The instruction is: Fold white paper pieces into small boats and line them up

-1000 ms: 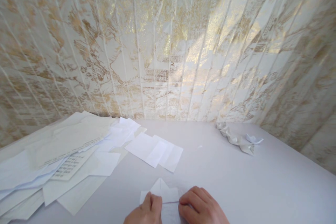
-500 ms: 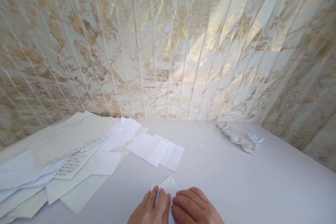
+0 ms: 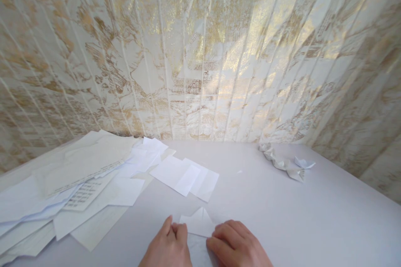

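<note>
A small white folded paper (image 3: 198, 223) lies on the table at the bottom centre, its pointed peak facing away from me and a straight crease across it. My left hand (image 3: 169, 244) has its fingers curled in at the paper's left edge, the index finger bent. On the right edge, my right hand (image 3: 239, 244) pinches the sheet, its fingers bent together and thumb side towards the middle. The paper's near part runs down between both hands and out of the frame.
A large heap of loose papers (image 3: 90, 162), some printed, covers the table's left side. Two overlapping white sheets (image 3: 184, 177) lie beyond my hands. Small folded paper boats (image 3: 282, 163) stand at the back right, near a patterned curtain (image 3: 200, 50). A tiny scrap (image 3: 239, 171) lies mid-table.
My left hand has drawn left off the middle of the paper and its fingers have curled, so more of the paper shows. The right hand stays at the right edge, slightly shifted.
</note>
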The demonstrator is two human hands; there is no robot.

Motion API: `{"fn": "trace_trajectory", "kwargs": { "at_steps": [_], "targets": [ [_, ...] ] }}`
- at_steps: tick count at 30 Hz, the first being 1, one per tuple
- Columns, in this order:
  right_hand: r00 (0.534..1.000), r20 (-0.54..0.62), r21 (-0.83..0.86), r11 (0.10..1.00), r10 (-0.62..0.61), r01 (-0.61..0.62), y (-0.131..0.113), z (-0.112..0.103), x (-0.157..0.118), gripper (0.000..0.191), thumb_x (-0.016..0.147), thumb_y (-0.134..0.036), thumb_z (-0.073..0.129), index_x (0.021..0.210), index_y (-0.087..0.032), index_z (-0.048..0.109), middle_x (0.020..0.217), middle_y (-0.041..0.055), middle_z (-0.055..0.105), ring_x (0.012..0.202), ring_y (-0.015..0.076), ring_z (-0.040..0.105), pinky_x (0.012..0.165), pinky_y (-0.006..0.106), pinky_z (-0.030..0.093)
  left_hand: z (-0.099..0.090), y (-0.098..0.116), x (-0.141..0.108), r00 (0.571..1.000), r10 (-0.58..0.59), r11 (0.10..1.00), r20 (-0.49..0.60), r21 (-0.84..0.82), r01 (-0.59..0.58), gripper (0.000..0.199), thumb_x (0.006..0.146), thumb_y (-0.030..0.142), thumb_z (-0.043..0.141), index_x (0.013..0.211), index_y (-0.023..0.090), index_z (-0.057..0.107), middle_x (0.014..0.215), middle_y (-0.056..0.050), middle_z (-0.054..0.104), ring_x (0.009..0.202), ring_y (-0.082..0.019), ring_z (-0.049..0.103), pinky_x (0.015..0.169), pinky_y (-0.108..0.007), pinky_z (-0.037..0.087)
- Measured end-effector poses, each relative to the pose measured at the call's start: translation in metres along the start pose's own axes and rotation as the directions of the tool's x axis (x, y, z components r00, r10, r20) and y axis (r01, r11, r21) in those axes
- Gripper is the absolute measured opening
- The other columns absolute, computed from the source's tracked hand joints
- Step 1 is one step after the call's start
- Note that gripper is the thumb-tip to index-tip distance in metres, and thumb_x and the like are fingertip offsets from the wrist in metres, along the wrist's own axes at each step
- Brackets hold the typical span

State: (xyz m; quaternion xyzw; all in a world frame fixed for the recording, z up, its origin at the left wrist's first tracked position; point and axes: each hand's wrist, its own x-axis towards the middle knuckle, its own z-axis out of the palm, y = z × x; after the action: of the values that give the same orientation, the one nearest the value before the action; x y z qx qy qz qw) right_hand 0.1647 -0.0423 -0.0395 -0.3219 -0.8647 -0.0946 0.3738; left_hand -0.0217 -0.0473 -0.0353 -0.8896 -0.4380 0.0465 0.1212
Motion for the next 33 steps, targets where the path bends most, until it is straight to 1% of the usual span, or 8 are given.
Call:
{"fn": "trace_trajectory", "kwargs": {
  "at_steps": [4,8,13,17,21,24,29,33],
  "targets": [
    [0.988,0.141,0.03,0.998,0.057,-0.062,0.002,-0.001,-0.004,0.018,0.084,-0.014,0.044,0.07,-0.019,0.054,0.064,0.0013,0.057,0.058,0.0137,0.05,0.054,0.023,0.039,-0.016,-0.005,0.007,0.994,0.013,0.996,0.106,-0.095,-0.003,0.031,0.074,-0.006,0.044,0.08,0.008,0.07,0.076,-0.011,0.067,0.071,-0.021,0.064,0.088,-0.04,0.043],
    [0.967,0.172,0.11,0.972,0.186,-0.206,0.005,-0.002,-0.006,0.004,0.075,-0.014,0.054,0.077,-0.018,0.053,0.074,0.0038,0.058,0.068,0.0181,0.051,0.06,0.027,0.042,-0.02,-0.009,0.011,0.999,0.045,0.988,0.029,-0.146,-0.04,0.024,0.073,-0.001,0.047,0.076,0.01,0.068,0.074,-0.01,0.065,0.07,-0.02,0.061,0.08,-0.037,0.046],
    [0.932,0.197,0.162,0.927,0.306,-0.338,0.008,-0.003,-0.007,0.023,0.07,-0.013,0.056,0.093,-0.019,0.054,0.089,0.0069,0.059,0.081,0.0227,0.051,0.069,0.035,0.043,-0.021,-0.011,0.013,0.993,-0.01,0.975,-0.121,-0.22,-0.017,0.021,0.069,0.0,0.049,0.061,0.016,0.06,0.065,-0.004,0.06,0.07,-0.02,0.056,0.072,-0.033,0.046],
    [0.921,0.243,0.141,0.928,0.305,-0.345,0.008,-0.004,-0.007,0.026,0.072,-0.009,0.055,0.095,-0.02,0.055,0.088,0.0052,0.06,0.081,0.0214,0.052,0.068,0.033,0.044,-0.023,-0.01,0.016,0.982,-0.067,0.947,-0.174,-0.321,0.008,0.019,0.074,0.001,0.049,0.072,0.017,0.06,0.077,-0.004,0.06,0.078,-0.019,0.055,0.076,-0.032,0.045],
    [0.96,0.144,0.124,0.958,0.241,-0.26,0.01,0.002,-0.008,0.014,0.079,-0.012,0.046,0.086,-0.019,0.056,0.076,0.005,0.058,0.071,0.0193,0.051,0.061,0.03,0.043,-0.021,-0.008,0.02,0.98,-0.044,0.927,-0.193,-0.373,-0.032,0.018,0.075,0.001,0.05,0.081,0.017,0.058,0.085,-0.003,0.06,0.084,-0.018,0.055,0.083,-0.033,0.043],
    [0.986,0.074,0.073,0.985,0.152,-0.157,0.01,0.003,-0.006,0.021,0.087,-0.018,0.036,0.078,-0.018,0.056,0.067,0.0047,0.057,0.063,0.0175,0.05,0.056,0.027,0.043,-0.017,-0.006,0.023,0.97,0.0,0.939,-0.244,-0.335,-0.084,0.024,0.075,-0.001,0.049,0.089,0.016,0.057,0.089,-0.003,0.061,0.088,-0.018,0.055,0.088,-0.033,0.042],
    [0.996,0.084,-0.055,0.998,0.013,-0.009,0.007,-0.008,0.005,0.023,0.09,-0.016,0.036,0.079,-0.016,0.056,0.064,0.0039,0.061,0.061,0.015,0.057,0.058,0.023,0.046,-0.01,-0.006,0.025,0.946,0.052,0.957,-0.32,-0.256,-0.139,0.026,0.075,-0.001,0.047,0.093,0.014,0.058,0.092,-0.005,0.063,0.091,-0.017,0.056,0.09,-0.031,0.042],
    [0.999,0.049,-0.096,0.995,-0.019,0.024,0.006,-0.012,0.009,0.026,0.09,-0.016,0.035,0.075,-0.016,0.056,0.061,0.0035,0.063,0.059,0.0145,0.061,0.057,0.021,0.048,-0.007,-0.007,0.025,0.941,0.075,0.965,-0.33,-0.212,-0.152,0.027,0.075,-0.001,0.046,0.096,0.012,0.057,0.091,-0.006,0.064,0.089,-0.017,0.058,0.087,-0.03,0.045]
  ]
}}
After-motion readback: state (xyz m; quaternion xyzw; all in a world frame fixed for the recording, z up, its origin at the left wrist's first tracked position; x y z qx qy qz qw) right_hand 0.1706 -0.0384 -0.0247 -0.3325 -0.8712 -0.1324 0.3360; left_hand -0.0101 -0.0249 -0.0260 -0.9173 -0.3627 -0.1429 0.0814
